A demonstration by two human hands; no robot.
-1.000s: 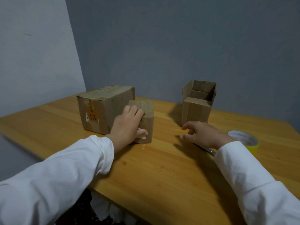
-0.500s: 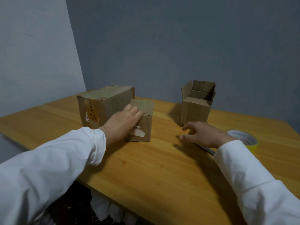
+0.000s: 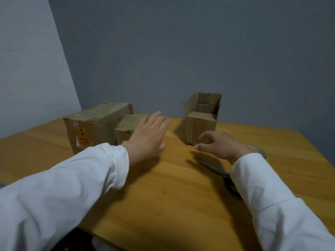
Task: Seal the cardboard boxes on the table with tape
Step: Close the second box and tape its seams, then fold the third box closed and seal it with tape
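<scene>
A: Which step is this, as far as you can judge?

B: Between boxes, I'd say. The large closed box (image 3: 97, 124) at centre left and the small closed box (image 3: 129, 127) just beside it both have their flaps down, and pale strips show along their tops, likely tape, though I can't be sure. The open box (image 3: 201, 122), right of centre near the back of the table (image 3: 163, 205), has its flaps standing up, so it looks like the one left to do.

A: And the hands?

B: The left hand (image 3: 147, 136) is released, fingers straight and spread, in front of the small box; I can't tell whether it touches the box. The right hand (image 3: 220, 145) is loosely curled and holds nothing, low over the table just in front of the open box.

A: What does the next move call for?

B: Probably taking the open box, folding its four flaps flat and holding them shut with one hand. The other hand then needs the tape.

A: Where is the tape?

B: The tape roll (image 3: 261, 153) sits at the right, mostly hidden behind the right wrist; only a pale rim and a sliver of yellow show. A grey metal tool (image 3: 212, 167), perhaps scissors, lies on the table under the right forearm.

A: How does the open box look?

B: Plain brown cardboard, upright, creased at the flaps, nothing visible inside.
</scene>
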